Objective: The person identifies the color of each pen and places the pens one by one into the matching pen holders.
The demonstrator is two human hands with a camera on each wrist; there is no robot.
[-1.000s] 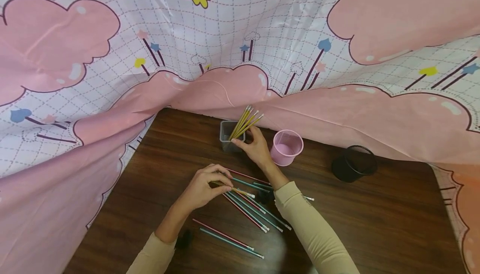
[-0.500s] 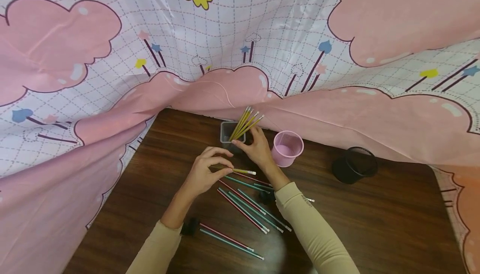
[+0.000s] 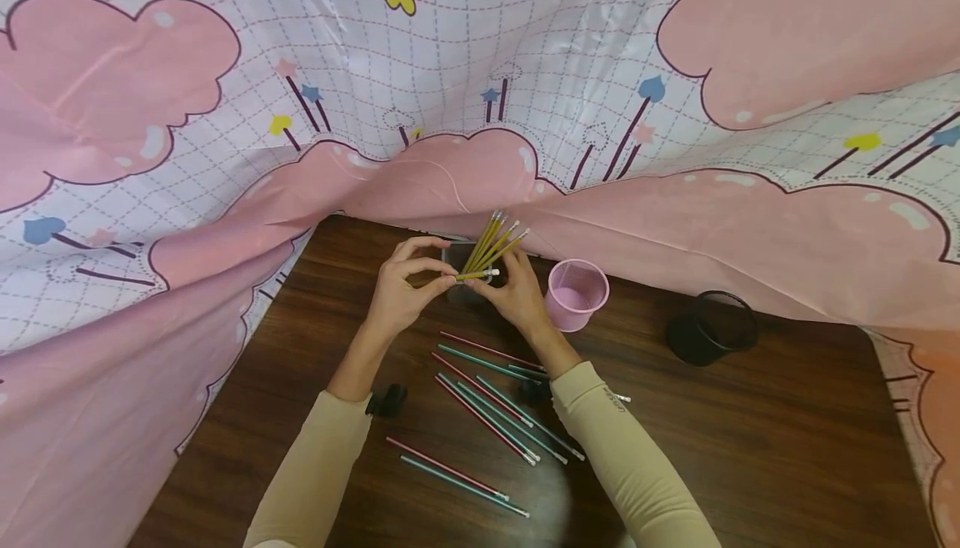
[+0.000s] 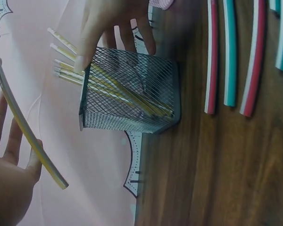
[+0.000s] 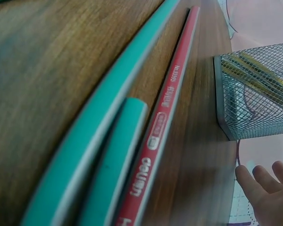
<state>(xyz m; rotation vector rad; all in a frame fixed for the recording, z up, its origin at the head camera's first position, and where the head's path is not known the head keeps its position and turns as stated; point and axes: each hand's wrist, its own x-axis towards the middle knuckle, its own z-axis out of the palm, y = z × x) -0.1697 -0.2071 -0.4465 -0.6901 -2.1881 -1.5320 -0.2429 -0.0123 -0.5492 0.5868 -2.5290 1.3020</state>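
My left hand [image 3: 405, 281] pinches a yellow pencil [image 4: 33, 136] between thumb and fingertips, held sideways by the rim of a mesh pencil holder [image 4: 118, 113]. Its eraser end points right in the head view. The dark, square holder stands upright at the back of the table. Several yellow pencils [image 3: 491, 239] lean inside it, erasers up. My right hand [image 3: 519, 296] holds the holder's right side, thumb on the near rim and fingers behind, as the left wrist view shows. In the right wrist view its fingers [image 5: 262, 181] are partly visible.
A pink round cup [image 3: 573, 314] stands to the right of the holder, and a black mesh cup [image 3: 693, 339] farther right. Several red and teal pencils [image 3: 480, 410] lie loose in front of my hands. A patterned cloth [image 3: 622, 231] hangs behind the table [image 3: 787, 439].
My left hand has lifted the yellow pencil from above the loose pencils up to the holder's front rim. My right hand has stayed at the holder.
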